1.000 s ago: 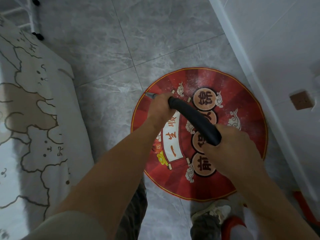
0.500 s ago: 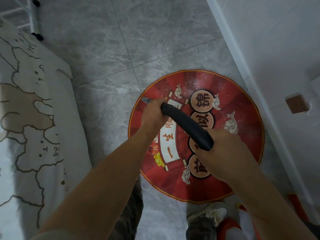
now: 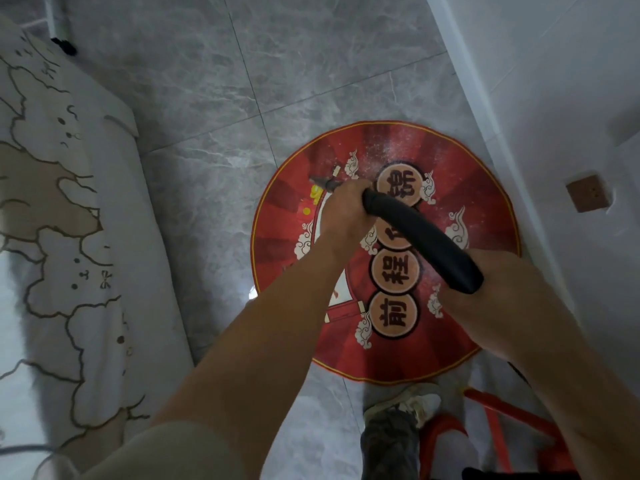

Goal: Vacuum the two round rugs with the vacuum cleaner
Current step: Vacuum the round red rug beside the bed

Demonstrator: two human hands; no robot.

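Observation:
A round red rug (image 3: 481,188) with gold trim and round character medallions lies on the grey tiled floor beside the white wall. White dust speckles its far part. Over it I hold the vacuum's black handle tube (image 3: 420,237). My left hand (image 3: 343,209) grips the tube's lower end, where a grey nozzle tip (image 3: 323,182) pokes out over the rug's left part. My right hand (image 3: 485,289) grips the tube's upper end, nearer to me. Only one rug is in view.
A bed with a white and beige patterned cover (image 3: 62,237) fills the left side. A white wall with a brown socket plate (image 3: 587,192) runs along the right. A shoe (image 3: 405,408) and a red and white vacuum body (image 3: 450,441) are at the bottom.
The view has shifted, so the rug sits more to the right. Both hands and the tube have moved a little forward across the rug, and the nozzle tip now lies over the rug's left part.

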